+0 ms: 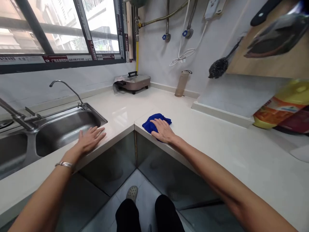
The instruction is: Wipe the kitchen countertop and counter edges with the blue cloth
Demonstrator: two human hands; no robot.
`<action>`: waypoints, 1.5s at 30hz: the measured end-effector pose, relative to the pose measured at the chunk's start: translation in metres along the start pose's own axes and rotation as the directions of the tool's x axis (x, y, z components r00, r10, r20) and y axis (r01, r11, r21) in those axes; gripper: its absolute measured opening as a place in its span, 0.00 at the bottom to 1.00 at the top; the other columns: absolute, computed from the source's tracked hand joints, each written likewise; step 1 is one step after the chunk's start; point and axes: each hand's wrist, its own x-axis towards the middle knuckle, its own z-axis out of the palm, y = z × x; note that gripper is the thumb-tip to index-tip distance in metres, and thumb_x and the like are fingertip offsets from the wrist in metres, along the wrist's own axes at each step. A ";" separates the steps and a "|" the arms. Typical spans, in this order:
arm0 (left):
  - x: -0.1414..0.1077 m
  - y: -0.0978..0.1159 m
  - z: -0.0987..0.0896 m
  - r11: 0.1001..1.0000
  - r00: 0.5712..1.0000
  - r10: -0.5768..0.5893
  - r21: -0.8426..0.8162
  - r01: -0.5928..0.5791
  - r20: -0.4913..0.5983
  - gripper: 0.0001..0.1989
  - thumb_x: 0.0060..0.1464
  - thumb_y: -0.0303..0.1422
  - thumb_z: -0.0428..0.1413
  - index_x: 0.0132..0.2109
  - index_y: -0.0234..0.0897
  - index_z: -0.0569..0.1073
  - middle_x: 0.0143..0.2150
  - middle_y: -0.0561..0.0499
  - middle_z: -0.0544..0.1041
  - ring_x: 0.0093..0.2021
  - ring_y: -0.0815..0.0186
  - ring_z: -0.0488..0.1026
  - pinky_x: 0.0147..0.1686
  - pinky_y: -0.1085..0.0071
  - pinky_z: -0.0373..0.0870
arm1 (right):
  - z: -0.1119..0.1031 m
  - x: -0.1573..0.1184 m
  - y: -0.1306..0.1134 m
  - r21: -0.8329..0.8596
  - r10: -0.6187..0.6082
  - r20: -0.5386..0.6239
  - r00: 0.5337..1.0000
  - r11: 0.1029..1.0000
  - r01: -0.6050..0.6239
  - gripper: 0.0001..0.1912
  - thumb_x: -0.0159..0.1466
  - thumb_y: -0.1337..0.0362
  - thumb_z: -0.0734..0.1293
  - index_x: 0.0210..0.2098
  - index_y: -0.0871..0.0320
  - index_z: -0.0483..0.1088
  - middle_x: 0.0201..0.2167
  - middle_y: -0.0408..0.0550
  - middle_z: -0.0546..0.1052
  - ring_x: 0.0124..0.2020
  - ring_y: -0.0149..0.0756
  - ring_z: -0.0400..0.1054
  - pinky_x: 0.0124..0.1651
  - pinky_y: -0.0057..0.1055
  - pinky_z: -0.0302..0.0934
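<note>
A crumpled blue cloth (pixel 154 120) lies on the white countertop (pixel 212 141), just right of the inner corner seam. My right hand (pixel 162 130) rests on top of the cloth, its fingers spread and pressing it flat against the counter near the front edge. Over on the left, my left hand (pixel 90 139) lies on the counter edge beside the steel sink (pixel 65 129), palm down with fingers apart and nothing held. A bracelet circles the left wrist.
An electric pan (pixel 136 82) and a beige bottle (pixel 182 83) stand by the back wall. Faucets (pixel 21 120) rise behind the sink. A yellow jug (pixel 285 104) sits at the right, below a hanging scrubber (pixel 218 67) and a wooden board (pixel 256 66).
</note>
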 end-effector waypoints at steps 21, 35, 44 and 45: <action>-0.087 -0.036 0.017 0.993 0.984 -0.050 -0.117 0.030 -0.171 0.57 0.44 0.72 0.39 0.68 0.34 0.62 0.75 0.46 0.53 0.73 0.38 0.46 0.63 0.36 0.47 | 0.052 -0.343 0.120 -0.390 -0.075 0.323 0.943 0.898 0.205 0.35 0.63 0.73 0.51 0.68 0.49 0.61 0.68 0.47 0.63 0.68 0.45 0.58 0.71 0.55 0.56; -0.084 -0.036 0.026 0.987 0.989 -0.104 -0.130 0.090 -0.105 0.46 0.55 0.65 0.44 0.71 0.42 0.59 0.76 0.47 0.49 0.73 0.36 0.46 0.67 0.43 0.39 | 0.137 -0.101 0.023 -0.500 -0.334 0.244 0.911 0.761 0.413 0.33 0.65 0.70 0.55 0.69 0.70 0.54 0.72 0.65 0.53 0.71 0.50 0.50 0.73 0.55 0.44; -0.084 -0.037 0.025 0.984 0.988 -0.123 -0.139 0.110 -0.092 0.47 0.50 0.69 0.46 0.70 0.51 0.59 0.76 0.50 0.50 0.73 0.38 0.47 0.69 0.43 0.40 | 0.172 0.009 -0.016 -0.511 -0.444 0.183 0.877 0.719 0.471 0.31 0.62 0.70 0.59 0.64 0.71 0.62 0.69 0.69 0.57 0.69 0.53 0.54 0.72 0.53 0.46; -0.083 -0.037 0.025 0.984 0.988 -0.126 -0.137 0.114 -0.086 0.47 0.50 0.69 0.46 0.71 0.52 0.58 0.77 0.50 0.50 0.73 0.39 0.47 0.69 0.43 0.40 | 0.169 0.008 -0.017 -0.512 -0.440 0.176 0.880 0.723 0.464 0.31 0.62 0.70 0.59 0.64 0.71 0.61 0.69 0.68 0.58 0.69 0.53 0.54 0.72 0.52 0.45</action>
